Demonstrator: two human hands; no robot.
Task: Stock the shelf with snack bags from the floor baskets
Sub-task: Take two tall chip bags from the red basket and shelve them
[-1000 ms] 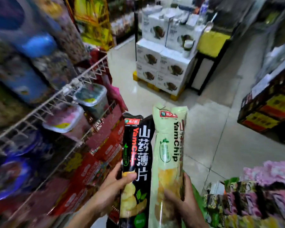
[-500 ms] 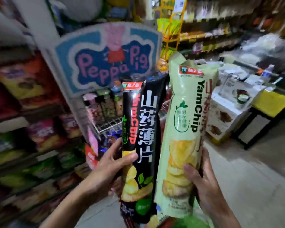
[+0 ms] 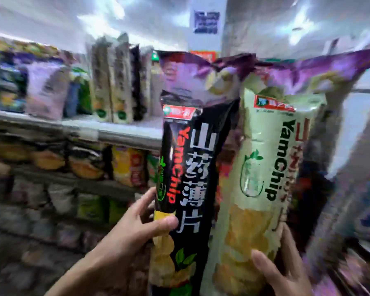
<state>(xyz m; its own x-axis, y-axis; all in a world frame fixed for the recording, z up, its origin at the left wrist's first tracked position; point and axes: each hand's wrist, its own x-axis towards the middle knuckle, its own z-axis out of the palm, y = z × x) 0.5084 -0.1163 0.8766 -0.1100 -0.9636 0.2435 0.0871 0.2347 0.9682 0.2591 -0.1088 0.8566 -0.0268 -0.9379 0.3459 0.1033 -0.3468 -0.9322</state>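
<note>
I hold two tall YamChip bags upright, side by side in front of the shelving. My left hand (image 3: 135, 227) grips the black YamChip bag (image 3: 192, 178) low on its left edge, thumb across the front. My right hand (image 3: 286, 272) grips the pale green YamChip bag (image 3: 265, 171) near its bottom, thumb on the front. Behind both bags' tops stand large purple snack bags (image 3: 308, 69). The upper shelf (image 3: 115, 129) at left carries several slim upright bags of the same shape (image 3: 111, 82). The floor baskets are out of view.
Lower shelves at left hold rows of orange, yellow and green snack bags (image 3: 124, 165), all blurred. A white pillar with a blue notice (image 3: 205, 22) rises behind the top shelf. There is bare shelf board right of the slim bags.
My view has swung left and up from the aisle and the cartoon sign to the snack shelves. Both hands keep the same grip, and the bags now stand before the upper shelf.
</note>
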